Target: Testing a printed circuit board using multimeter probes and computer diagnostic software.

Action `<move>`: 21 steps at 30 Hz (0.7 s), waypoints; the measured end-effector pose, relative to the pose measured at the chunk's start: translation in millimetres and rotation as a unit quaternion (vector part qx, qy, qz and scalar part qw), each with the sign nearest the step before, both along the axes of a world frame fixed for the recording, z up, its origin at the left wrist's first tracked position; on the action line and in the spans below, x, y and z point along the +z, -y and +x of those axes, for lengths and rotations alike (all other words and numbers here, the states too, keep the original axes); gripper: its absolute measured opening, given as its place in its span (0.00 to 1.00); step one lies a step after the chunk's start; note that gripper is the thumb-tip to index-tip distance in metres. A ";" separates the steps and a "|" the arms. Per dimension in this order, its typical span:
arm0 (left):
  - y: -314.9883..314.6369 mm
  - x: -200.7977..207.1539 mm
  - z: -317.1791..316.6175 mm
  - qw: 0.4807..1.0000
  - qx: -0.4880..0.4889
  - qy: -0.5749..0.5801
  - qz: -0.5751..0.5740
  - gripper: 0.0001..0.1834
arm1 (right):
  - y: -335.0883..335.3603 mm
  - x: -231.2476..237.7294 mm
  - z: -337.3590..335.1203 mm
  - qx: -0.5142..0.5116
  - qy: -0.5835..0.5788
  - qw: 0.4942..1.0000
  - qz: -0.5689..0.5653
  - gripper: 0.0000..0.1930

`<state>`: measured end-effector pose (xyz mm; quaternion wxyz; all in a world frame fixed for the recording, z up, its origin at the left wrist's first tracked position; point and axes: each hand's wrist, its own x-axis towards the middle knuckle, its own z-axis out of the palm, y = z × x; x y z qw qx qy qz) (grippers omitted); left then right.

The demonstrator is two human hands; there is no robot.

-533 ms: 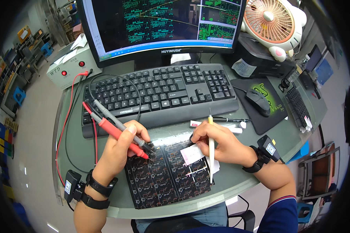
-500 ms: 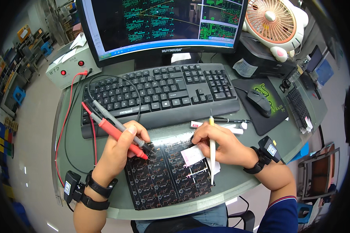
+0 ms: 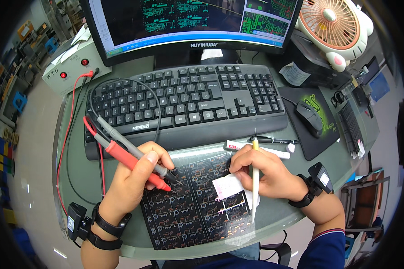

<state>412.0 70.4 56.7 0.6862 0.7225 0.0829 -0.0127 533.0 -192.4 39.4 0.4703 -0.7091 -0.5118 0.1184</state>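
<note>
My left hand (image 3: 134, 177) is closed around two test probes, a red probe (image 3: 128, 158) and a grey probe (image 3: 125, 140). Their dark tips point down at a black circuit board panel (image 3: 173, 217) with rows of small repeated patterns; whether they touch it I cannot tell. My right hand (image 3: 276, 175) grips a slim white pen-like tool (image 3: 255, 190) with a yellow collar, its thin metal point upward. By its fingertips, a pink-and-white paper slip (image 3: 229, 186) covers part of the board's right side. Whether the fingers hold the slip is unclear.
Behind the board are a black keyboard (image 3: 188, 96) and a monitor (image 3: 211, 45). A mouse (image 3: 309, 119), a fan (image 3: 334, 27) and pens (image 3: 271, 140) are to the right. Probe cables run to a white box (image 3: 72, 67) at the left.
The view has shifted, so the monitor and keyboard appear higher. Both hands keep their grips, and the probe tips remain over the board's upper left part.
</note>
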 end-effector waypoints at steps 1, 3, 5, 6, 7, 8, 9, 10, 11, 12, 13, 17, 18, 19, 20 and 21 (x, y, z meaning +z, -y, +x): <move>-0.6 -0.2 -0.9 1.000 -0.001 0.001 -0.001 0.22 | -0.8 0.4 -0.2 0.001 0.006 1.000 0.001 0.11; 0.6 -0.2 1.3 1.000 -0.006 0.009 0.002 0.22 | 0.5 1.4 0.6 0.000 0.014 1.000 0.009 0.12; 0.9 -0.1 2.3 1.000 -0.009 0.011 0.002 0.22 | 1.0 1.0 0.6 -0.001 0.015 1.000 0.008 0.12; 0.6 -0.3 2.3 1.000 -0.011 0.014 0.003 0.22 | 0.6 0.7 0.6 -0.002 0.018 1.000 0.007 0.12; 0.7 -1.0 2.3 1.000 -0.011 0.013 0.003 0.22 | 0.3 0.4 0.8 -0.002 0.026 1.000 0.011 0.11; 1.0 -1.8 2.1 1.000 -0.007 0.015 0.003 0.22 | 0.0 0.1 0.6 -0.001 0.026 1.000 0.011 0.11; 1.1 -2.2 1.6 1.000 -0.004 0.016 0.003 0.22 | -0.2 -0.5 0.4 0.000 0.026 1.000 0.010 0.11; 1.1 -2.0 0.9 1.000 -0.003 0.016 0.003 0.22 | -0.2 -1.1 0.2 0.000 0.026 1.000 0.010 0.11; 1.1 -1.8 0.5 1.000 -0.006 0.018 0.006 0.22 | 0.2 -1.1 -0.1 0.000 0.026 1.000 0.010 0.11; 1.2 -1.7 0.1 1.000 -0.010 0.020 0.008 0.22 | 0.7 -1.1 -0.3 0.000 0.027 1.000 0.008 0.11; 1.8 -1.8 -0.2 1.000 -0.010 0.020 0.008 0.22 | 1.1 -1.4 -0.5 -0.001 0.027 1.000 0.007 0.11; 2.3 -2.3 0.3 1.000 -0.010 0.023 0.004 0.22 | 1.5 -1.9 0.0 -0.003 0.028 1.000 0.008 0.11; 2.0 -2.4 0.7 1.000 -0.011 0.021 0.002 0.22 | 1.4 -2.7 1.0 0.001 0.033 0.999 0.010 0.11; 1.9 -2.2 1.0 1.000 -0.011 0.021 0.001 0.22 | 1.3 -3.0 1.8 0.004 0.038 0.999 0.012 0.11; 2.0 -2.2 1.5 1.000 -0.010 0.021 0.004 0.22 | 1.2 -2.8 1.9 0.003 0.039 0.999 0.011 0.11; 1.7 -2.0 2.3 1.000 -0.009 0.020 0.006 0.22 | 0.8 -2.3 2.1 0.001 0.033 0.999 0.008 0.11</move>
